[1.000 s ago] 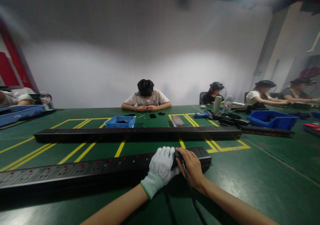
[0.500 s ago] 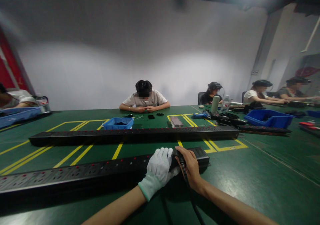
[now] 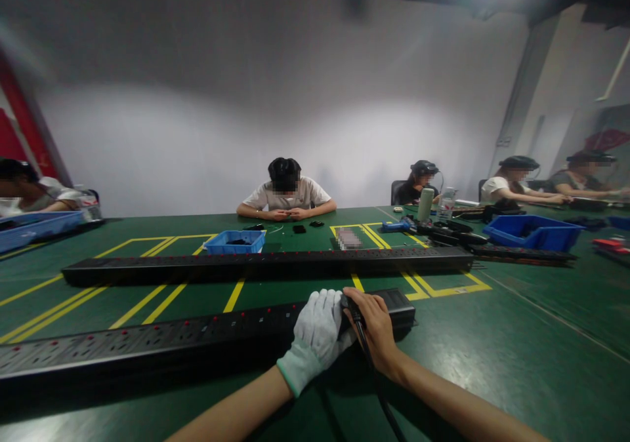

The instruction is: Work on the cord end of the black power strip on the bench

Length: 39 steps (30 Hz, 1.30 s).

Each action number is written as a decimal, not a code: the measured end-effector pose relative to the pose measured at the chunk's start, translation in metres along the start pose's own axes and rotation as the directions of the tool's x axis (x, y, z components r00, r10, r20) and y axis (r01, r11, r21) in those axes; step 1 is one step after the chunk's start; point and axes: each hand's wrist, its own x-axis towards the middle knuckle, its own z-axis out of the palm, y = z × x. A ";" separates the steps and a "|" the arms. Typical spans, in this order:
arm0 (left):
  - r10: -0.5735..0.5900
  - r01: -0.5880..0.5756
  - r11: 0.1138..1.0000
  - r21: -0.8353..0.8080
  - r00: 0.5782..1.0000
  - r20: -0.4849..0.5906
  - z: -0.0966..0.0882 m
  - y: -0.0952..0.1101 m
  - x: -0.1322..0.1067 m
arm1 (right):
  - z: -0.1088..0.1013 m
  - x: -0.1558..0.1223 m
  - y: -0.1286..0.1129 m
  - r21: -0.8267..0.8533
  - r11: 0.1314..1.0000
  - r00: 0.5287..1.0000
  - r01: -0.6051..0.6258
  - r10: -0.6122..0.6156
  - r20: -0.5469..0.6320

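A long black power strip (image 3: 197, 330) with red switches lies nearest me, running off the left edge. My left hand (image 3: 317, 327), in a white glove with a green cuff, is wrapped over it near its right end, fingers on the top face and thumb towards the near side. Beside it, my bare right hand (image 3: 371, 324) grips a black plug (image 3: 352, 305) at the strip's top. From the plug a black cable (image 3: 378, 389) runs down towards me. How far the plug sits in the socket is hidden by my fingers.
A second black power strip (image 3: 270, 265) lies across the green table (image 3: 492, 343) beyond my hands. Farther off are a small blue tray (image 3: 209, 248), a blue bin (image 3: 534, 232), a blue-handled tool (image 3: 396, 225) and bottles. A person (image 3: 287, 193) sits opposite; several others sit left and right.
Both hands keep their hold on the strip and the plug. The whole view has shifted very slightly, with things appearing a little farther right.
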 end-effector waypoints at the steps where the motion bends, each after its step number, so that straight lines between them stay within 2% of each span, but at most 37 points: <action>1: -0.005 0.005 1.000 -0.003 1.000 0.004 0.000 0.000 0.000 | 0.000 0.000 0.001 -0.005 1.000 1.000 -0.001 0.001 -0.002; 6: -0.025 0.025 1.000 -0.004 0.999 0.037 0.001 0.002 0.000 | 0.000 0.002 0.001 -0.015 1.000 1.000 0.003 -0.004 -0.019; 16: -0.005 0.005 1.000 0.002 0.998 0.063 0.001 -0.001 -0.002 | -0.006 0.012 0.002 -0.020 0.998 0.998 -0.062 0.062 0.006; 20: -0.067 0.067 0.998 0.003 0.991 0.120 -0.003 0.002 0.006 | -0.013 0.018 -0.002 -0.032 0.999 0.999 -0.018 0.020 0.042; 23: -0.153 0.162 0.987 -0.019 0.959 0.238 -0.010 -0.001 0.017 | -0.020 0.024 -0.005 -0.050 0.998 0.996 0.041 -0.037 0.083; 25: -0.169 0.194 0.980 -0.031 0.913 0.372 -0.016 -0.009 0.025 | -0.024 0.028 -0.003 -0.046 0.995 0.989 0.085 -0.079 0.124; 28: -0.111 0.196 0.976 -0.091 0.817 0.566 -0.023 -0.025 0.034 | -0.029 0.035 0.006 -0.005 0.993 0.971 0.120 -0.116 0.208; 30: -0.043 0.174 0.972 -0.155 0.787 0.615 -0.026 -0.035 0.037 | -0.032 0.039 0.011 0.023 0.992 0.958 0.123 -0.125 0.258; 34: 0.021 0.153 0.962 -0.228 0.787 0.616 -0.028 -0.045 0.036 | -0.034 0.041 0.019 0.061 0.989 0.940 0.132 -0.144 0.310; 39: 0.038 0.142 0.958 -0.248 0.797 0.603 -0.027 -0.046 0.034 | -0.031 0.036 0.019 0.085 0.987 0.953 0.138 -0.156 0.261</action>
